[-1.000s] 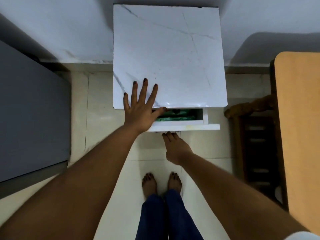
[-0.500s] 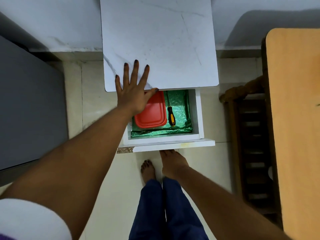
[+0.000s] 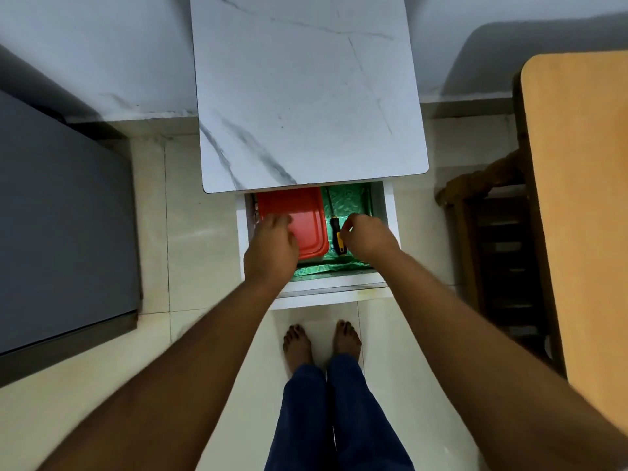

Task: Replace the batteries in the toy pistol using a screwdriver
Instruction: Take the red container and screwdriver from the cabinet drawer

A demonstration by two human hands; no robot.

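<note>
Screwdriver (image 3: 337, 236) lies in the open drawer (image 3: 390, 212), beside the red box (image 3: 307, 215). Your right hand (image 3: 367, 236) curls at its handle; your left hand (image 3: 272, 248) rests on the box, fingers bent.

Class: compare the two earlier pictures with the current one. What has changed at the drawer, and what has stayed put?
The drawer slid out. The left hand left the marble top for the red container; the right hand came up from the drawer front to the screwdriver, grip unclear. Container and screwdriver lie where they were.
</note>
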